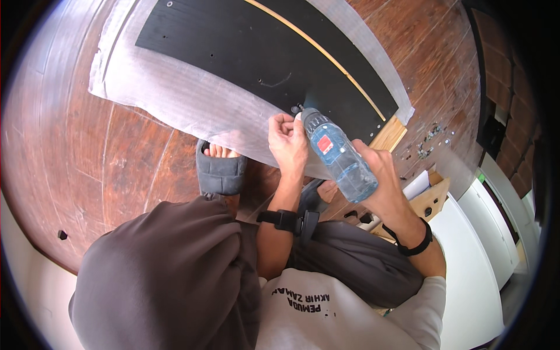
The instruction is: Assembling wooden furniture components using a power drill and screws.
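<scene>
My right hand (pixel 382 169) is wrapped around a blue cordless drill (pixel 341 154), which has a dark chuck and a red label on its body. The drill's front end points at a black board (pixel 233 52) lying flat before me. At that tip sits a small dark fitting (pixel 297 109), close to the board's near edge. Beside the chuck is my left hand (pixel 287 143), its fingers curled and pinched together. What they hold, if anything, is too small to make out. A bluish glow falls on the board around the tip.
White foam sheet (pixel 175 99) lies under the board on a reddish wooden floor (pixel 87 169). A thin light strip (pixel 318 46) runs along the board. Scattered small hardware (pixel 431 140) lies to the right, near a wooden piece (pixel 429 201) and white panels (pixel 466 262). My slippered foot (pixel 221 169) is near the sheet.
</scene>
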{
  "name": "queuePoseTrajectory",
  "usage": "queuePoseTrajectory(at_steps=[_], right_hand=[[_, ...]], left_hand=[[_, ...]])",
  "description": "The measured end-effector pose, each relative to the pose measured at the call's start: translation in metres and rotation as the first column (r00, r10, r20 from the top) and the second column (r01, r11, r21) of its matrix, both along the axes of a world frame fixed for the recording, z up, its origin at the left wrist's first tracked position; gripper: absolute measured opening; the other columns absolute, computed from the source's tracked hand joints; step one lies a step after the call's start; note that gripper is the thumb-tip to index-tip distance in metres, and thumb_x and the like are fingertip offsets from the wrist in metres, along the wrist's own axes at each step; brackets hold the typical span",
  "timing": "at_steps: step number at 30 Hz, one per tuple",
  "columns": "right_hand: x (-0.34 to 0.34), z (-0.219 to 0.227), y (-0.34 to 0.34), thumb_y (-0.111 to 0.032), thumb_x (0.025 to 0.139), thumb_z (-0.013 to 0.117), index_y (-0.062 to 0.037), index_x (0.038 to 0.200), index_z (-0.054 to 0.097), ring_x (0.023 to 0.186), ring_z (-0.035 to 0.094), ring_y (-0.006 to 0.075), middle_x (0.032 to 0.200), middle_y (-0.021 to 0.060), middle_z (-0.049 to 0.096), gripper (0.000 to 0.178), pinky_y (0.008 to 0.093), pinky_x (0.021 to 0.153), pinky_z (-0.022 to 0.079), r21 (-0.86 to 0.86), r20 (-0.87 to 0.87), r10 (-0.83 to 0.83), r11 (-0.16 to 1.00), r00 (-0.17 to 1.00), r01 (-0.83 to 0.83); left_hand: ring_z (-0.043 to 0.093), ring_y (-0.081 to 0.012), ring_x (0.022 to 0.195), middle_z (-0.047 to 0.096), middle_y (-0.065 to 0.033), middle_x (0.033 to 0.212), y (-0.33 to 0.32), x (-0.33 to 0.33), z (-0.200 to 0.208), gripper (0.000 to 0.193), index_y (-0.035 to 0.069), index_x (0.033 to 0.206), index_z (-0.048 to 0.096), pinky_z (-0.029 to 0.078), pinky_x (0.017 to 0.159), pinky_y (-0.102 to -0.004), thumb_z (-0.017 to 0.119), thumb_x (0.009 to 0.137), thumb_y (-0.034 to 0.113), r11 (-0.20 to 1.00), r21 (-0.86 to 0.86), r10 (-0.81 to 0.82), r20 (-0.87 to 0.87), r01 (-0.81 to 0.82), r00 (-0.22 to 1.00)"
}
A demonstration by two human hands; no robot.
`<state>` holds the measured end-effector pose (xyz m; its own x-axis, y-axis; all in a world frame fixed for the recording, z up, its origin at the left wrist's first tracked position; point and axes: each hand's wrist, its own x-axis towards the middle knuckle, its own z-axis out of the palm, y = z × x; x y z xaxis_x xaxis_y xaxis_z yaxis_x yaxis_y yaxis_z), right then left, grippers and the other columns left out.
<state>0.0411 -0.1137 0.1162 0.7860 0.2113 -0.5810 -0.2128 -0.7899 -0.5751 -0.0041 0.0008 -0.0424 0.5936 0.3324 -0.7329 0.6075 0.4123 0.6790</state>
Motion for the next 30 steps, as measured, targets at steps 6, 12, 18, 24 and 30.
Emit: queuePoseTrajectory(at_steps=[6,12,18,24,30], right_hand=[[0.017,0.021,0.005,-0.012,0.064,0.08,0.0021,0.118,0.055,0.083,0.061,0.0372,0.093,0.0219,0.063,0.061,0.0416,0.072,0.048,-0.026,0.004,0.106,0.994,0.994,-0.106],[0.016,0.03,-0.019,-0.015,0.059,0.082,-0.0011,0.093,0.057,0.074,0.062,0.0389,0.075,0.0174,0.062,0.044,0.0386,0.061,0.05,-0.028,0.081,0.131,0.991,0.988,-0.129],[-0.034,0.05,-0.103,-0.011,0.069,0.073,-0.0009,0.089,0.064,0.07,0.065,0.035,0.078,0.0159,0.066,0.024,0.036,0.062,0.051,-0.274,0.411,0.216,0.956,0.886,-0.106],[-0.16,0.004,-0.172,-0.008,0.07,0.076,-0.0031,0.104,0.06,0.087,0.066,0.0321,0.09,0.0171,0.067,0.038,0.0392,0.075,0.049,-0.261,0.28,-0.355,0.866,0.892,0.426],[-0.242,-0.074,-0.181,-0.017,0.072,0.074,-0.0046,0.116,0.053,0.098,0.059,0.0393,0.102,0.0212,0.062,0.05,0.0452,0.084,0.046,-0.376,0.427,-0.512,0.649,0.746,0.661]], left_hand=[[0.052,-0.0061,0.059,0.057,-0.0013,0.07,0.005,0.001,-0.003,0.02,0.0,0.091,0.052,0.044,0.055,-0.0213,0.068,0.087,0.011,1.0,0.0,-0.015,0.015,0.015,1.0],[0.058,-0.0131,0.063,0.06,-0.0047,0.071,0.013,0.017,0.021,0.023,0.001,0.093,0.059,0.05,0.061,-0.0283,0.074,0.078,0.011,0.884,0.441,-0.202,0.065,0.154,0.977],[0.068,-0.0279,0.071,0.069,-0.0134,0.078,0.024,0.022,0.021,0.031,0.003,0.086,0.071,0.052,0.07,-0.0371,0.071,0.081,0.033,0.61,0.714,-0.42,-0.077,0.344,0.904],[0.068,-0.0155,0.067,0.072,-0.0108,0.076,0.035,0.041,0.024,0.033,-0.001,0.092,0.073,0.053,0.064,-0.0278,0.07,0.085,0.031,0.733,0.523,-0.473,-0.068,0.435,0.879],[0.068,-0.0108,0.065,0.072,-0.0084,0.079,0.052,0.057,0.019,0.024,0.001,0.092,0.072,0.05,0.055,-0.0222,0.07,0.086,0.025,0.841,0.133,-0.527,-0.016,0.524,0.85]])
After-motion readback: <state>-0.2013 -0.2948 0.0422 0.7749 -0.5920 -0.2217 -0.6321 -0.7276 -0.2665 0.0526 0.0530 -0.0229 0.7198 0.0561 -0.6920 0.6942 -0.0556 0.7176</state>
